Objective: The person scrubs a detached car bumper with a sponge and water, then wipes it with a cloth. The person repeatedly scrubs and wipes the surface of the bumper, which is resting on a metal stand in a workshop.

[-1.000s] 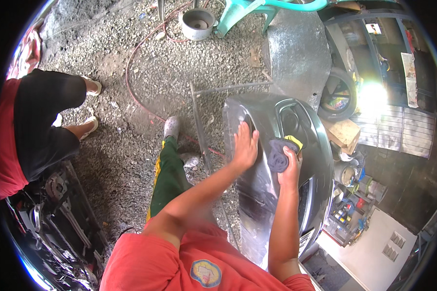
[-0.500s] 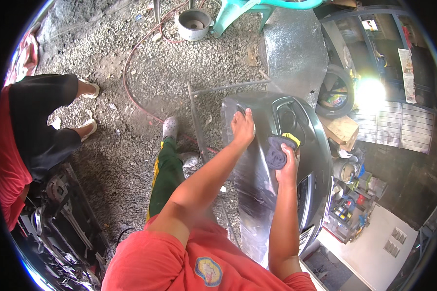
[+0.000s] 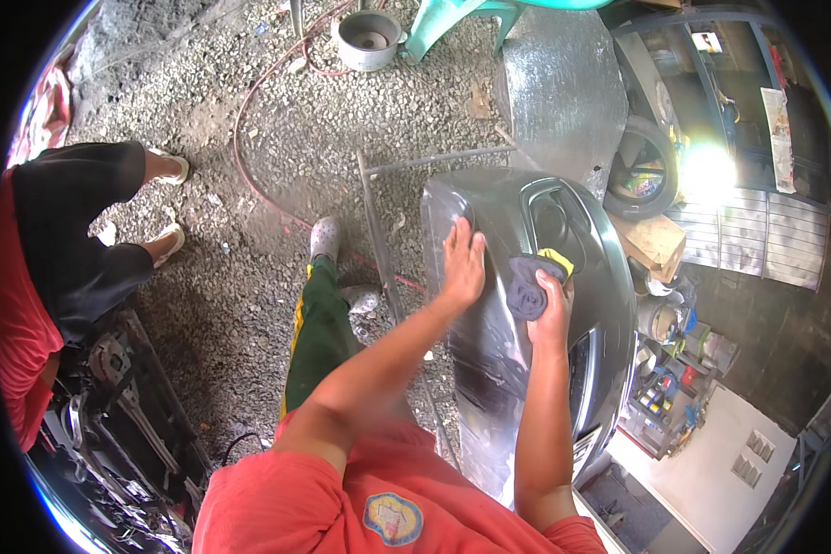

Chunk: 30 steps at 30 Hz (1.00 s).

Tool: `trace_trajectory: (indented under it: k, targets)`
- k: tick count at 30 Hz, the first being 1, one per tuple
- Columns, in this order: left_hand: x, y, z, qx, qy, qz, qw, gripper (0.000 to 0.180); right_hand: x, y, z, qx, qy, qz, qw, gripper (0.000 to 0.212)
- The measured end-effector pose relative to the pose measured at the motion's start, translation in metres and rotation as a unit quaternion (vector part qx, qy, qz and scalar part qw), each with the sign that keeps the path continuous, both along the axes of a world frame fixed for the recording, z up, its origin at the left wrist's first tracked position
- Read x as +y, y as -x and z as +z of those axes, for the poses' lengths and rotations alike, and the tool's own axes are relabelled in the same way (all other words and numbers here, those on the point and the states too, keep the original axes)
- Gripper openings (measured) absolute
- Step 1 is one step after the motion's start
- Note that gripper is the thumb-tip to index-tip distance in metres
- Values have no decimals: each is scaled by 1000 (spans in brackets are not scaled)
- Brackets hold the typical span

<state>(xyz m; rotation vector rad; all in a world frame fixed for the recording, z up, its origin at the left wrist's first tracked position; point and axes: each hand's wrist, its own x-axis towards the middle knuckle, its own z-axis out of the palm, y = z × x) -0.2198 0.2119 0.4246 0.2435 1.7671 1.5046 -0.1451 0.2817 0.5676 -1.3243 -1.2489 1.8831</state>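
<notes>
Dark grey bumper (image 3: 511,214), glossy, pale smears along its left part, sits in front of the person, long way running from the far end toward the red shirt (image 3: 295,485). Thin metal frame (image 3: 379,231) beside and partly behind it; the frame's far-left corner sticks out past the bumper, bumper lies right of the frame's long bar, far end just below the short bar. Can't tell how much weight the frame takes.

Left hand (image 3: 463,268): palm down on the bumper, near its left edge toward the far-left corner. Fingers stretched out, nearly together, holding nothing visible. Right hand (image 3: 550,309): fingers closed around a bunched dark grey cloth (image 3: 526,288), thumb on top, yellow piece (image 3: 556,262) showing at the cloth's far side. Cloth is over the bumper's middle, just below the rounded recess (image 3: 552,220); can't tell if it touches the surface.

Around: gravel floor (image 3: 189,185), red hose (image 3: 238,138) curving across it, round grey pot (image 3: 369,55) and green plastic chair (image 3: 462,18) past the far end. Metal sheet (image 3: 563,78) beyond the bumper's far-right corner, tire (image 3: 663,171) and cardboard box (image 3: 651,242) along its right side. Another person in black shorts (image 3: 78,198) stands at left, near dark car parts (image 3: 129,397).
</notes>
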Motion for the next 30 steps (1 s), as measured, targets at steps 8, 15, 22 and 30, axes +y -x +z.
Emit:
trace_trajectory:
  k: [8,15,22,30]
  targets:
    - [-31,-20,19,5,-87,-20,996,74,-2,1,-1,-65,-43,59,995,34]
    - [-7,36,-6,5,-34,6,999,68,-4,6,-1,-62,-29,48,996,32]
    - [-8,25,2,-16,-51,4,999,75,-3,4,3,-48,-28,45,997,34]
    - [-2,33,3,-21,-51,8,998,78,-1,5,0,-38,-8,27,999,35]
